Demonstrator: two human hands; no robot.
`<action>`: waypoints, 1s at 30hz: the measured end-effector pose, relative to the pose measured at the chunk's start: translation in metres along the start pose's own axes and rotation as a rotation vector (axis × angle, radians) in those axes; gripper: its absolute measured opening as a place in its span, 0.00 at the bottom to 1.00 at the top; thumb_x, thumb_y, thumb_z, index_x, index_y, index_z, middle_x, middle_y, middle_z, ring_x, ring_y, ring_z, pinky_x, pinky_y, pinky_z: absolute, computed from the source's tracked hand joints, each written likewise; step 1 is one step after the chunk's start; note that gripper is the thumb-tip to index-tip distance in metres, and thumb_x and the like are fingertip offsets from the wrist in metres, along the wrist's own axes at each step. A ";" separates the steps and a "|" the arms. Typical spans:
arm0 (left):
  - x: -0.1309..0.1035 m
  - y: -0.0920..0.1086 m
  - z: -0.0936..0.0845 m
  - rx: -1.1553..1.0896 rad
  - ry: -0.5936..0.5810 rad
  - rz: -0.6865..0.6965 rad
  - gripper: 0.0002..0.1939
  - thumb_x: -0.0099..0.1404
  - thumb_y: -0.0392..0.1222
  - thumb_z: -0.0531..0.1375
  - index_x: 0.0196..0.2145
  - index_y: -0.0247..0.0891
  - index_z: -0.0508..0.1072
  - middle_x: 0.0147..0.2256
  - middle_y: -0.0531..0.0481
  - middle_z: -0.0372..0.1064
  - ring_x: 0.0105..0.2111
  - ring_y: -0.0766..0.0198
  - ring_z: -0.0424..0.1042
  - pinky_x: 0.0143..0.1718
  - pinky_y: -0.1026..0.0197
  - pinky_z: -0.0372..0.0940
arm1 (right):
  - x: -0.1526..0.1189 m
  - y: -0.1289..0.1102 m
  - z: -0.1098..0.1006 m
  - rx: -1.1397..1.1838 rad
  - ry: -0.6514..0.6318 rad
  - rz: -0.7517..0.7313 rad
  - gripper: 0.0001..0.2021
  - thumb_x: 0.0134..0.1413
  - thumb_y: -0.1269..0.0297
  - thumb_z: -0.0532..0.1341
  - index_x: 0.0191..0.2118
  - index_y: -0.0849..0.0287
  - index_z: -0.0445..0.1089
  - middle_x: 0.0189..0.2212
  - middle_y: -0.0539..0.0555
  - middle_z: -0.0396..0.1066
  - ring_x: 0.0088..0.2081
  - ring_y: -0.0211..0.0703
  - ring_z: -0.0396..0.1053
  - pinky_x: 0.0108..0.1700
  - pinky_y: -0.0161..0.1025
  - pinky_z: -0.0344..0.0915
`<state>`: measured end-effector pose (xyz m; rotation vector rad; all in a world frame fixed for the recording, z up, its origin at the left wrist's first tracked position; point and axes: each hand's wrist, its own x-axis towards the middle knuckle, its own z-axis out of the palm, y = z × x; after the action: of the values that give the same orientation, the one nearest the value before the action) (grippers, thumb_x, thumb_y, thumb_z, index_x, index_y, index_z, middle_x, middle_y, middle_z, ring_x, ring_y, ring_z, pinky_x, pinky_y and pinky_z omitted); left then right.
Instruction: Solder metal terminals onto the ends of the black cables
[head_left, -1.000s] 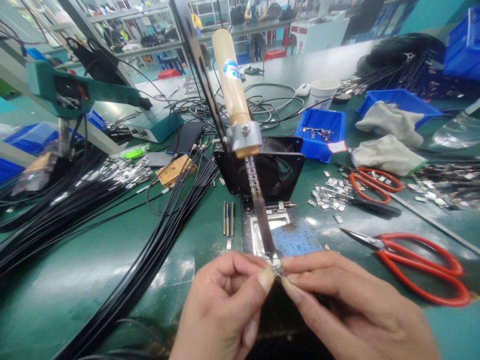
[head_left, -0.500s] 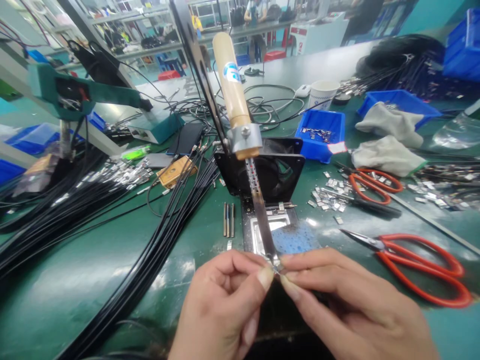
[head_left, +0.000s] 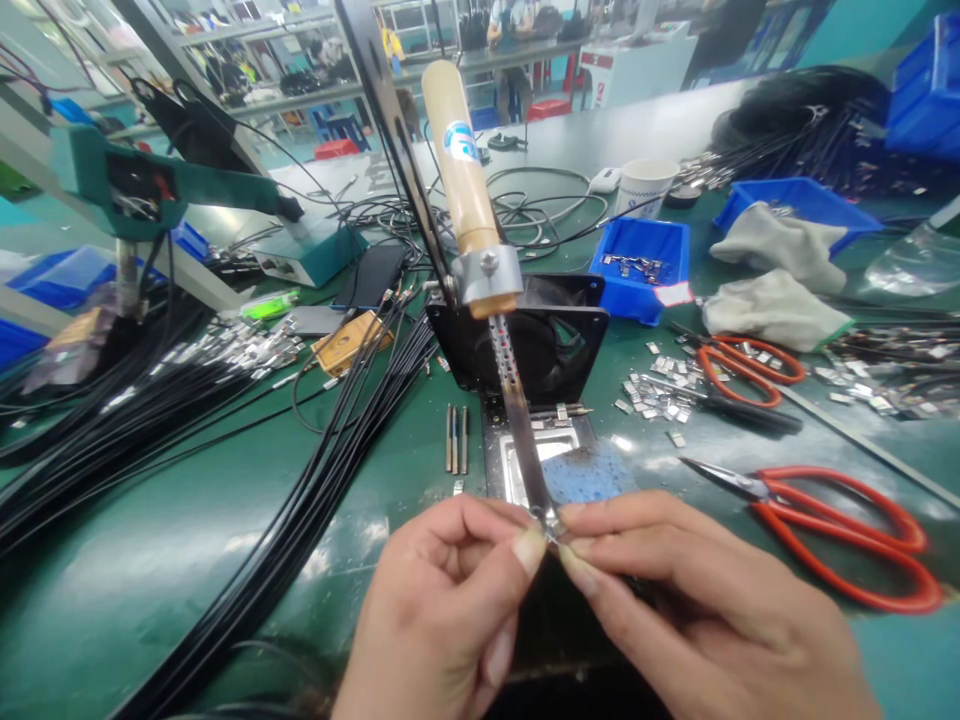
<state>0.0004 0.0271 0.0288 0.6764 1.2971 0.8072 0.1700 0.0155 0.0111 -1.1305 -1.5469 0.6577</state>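
Note:
A soldering iron [head_left: 465,180] with a wooden handle is clamped tip-down in a stand arm [head_left: 401,150]. Directly at its tip, my left hand [head_left: 457,590] and my right hand [head_left: 697,590] come together, thumbs and forefingers pinched. Between the fingertips shows a small shiny metal piece [head_left: 553,525], touching or nearly touching the tip; its kind is mostly hidden by the fingers. Which hand holds which part of it I cannot tell. Behind the hands lie a blue sponge [head_left: 589,475] and a metal tray [head_left: 510,462].
Behind the iron stands a black fan [head_left: 525,350]. Bundled black cables [head_left: 300,520] run along the left. To the right lie red-handled scissors [head_left: 840,530], loose metal connector pieces [head_left: 660,390], a blue bin [head_left: 641,265] and grey gloves [head_left: 776,305]. A paper cup [head_left: 645,185] stands farther back.
Both hands stay pinched at the iron's tip, with hardly any movement. The view has shifted very slightly.

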 end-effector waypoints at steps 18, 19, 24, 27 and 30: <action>0.001 0.004 0.002 -0.025 0.010 0.003 0.12 0.59 0.45 0.71 0.25 0.39 0.73 0.10 0.64 0.54 0.11 0.76 0.45 0.15 0.70 0.39 | 0.001 0.000 0.002 0.007 0.006 0.005 0.07 0.53 0.77 0.68 0.33 0.57 0.81 0.34 0.52 0.83 0.34 0.38 0.82 0.38 0.27 0.80; 0.000 0.005 0.002 -0.020 0.014 0.002 0.12 0.59 0.45 0.70 0.25 0.39 0.73 0.10 0.63 0.54 0.11 0.76 0.45 0.15 0.70 0.39 | 0.001 0.000 0.003 0.005 0.005 0.007 0.07 0.53 0.77 0.68 0.33 0.57 0.81 0.34 0.52 0.83 0.34 0.38 0.82 0.38 0.27 0.80; -0.001 0.007 0.005 -0.005 0.035 0.003 0.11 0.60 0.44 0.70 0.26 0.39 0.73 0.11 0.63 0.54 0.12 0.77 0.45 0.16 0.69 0.39 | 0.001 0.001 0.002 0.022 0.009 0.006 0.07 0.53 0.77 0.68 0.34 0.58 0.81 0.35 0.51 0.82 0.35 0.36 0.82 0.40 0.24 0.78; -0.002 0.007 0.005 -0.008 0.034 0.001 0.12 0.60 0.43 0.70 0.25 0.39 0.72 0.11 0.63 0.54 0.12 0.76 0.46 0.16 0.69 0.39 | -0.002 0.003 0.000 0.016 -0.025 0.026 0.07 0.54 0.77 0.69 0.36 0.57 0.80 0.37 0.50 0.82 0.37 0.35 0.81 0.42 0.24 0.78; -0.002 0.005 0.004 -0.007 0.029 -0.002 0.11 0.61 0.44 0.69 0.27 0.39 0.73 0.11 0.64 0.53 0.12 0.76 0.44 0.16 0.69 0.38 | -0.006 0.004 -0.001 0.006 -0.072 0.056 0.08 0.56 0.77 0.68 0.38 0.56 0.79 0.40 0.51 0.81 0.40 0.36 0.81 0.43 0.26 0.78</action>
<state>0.0039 0.0284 0.0346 0.6597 1.3209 0.8223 0.1721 0.0112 0.0049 -1.1599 -1.5774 0.7473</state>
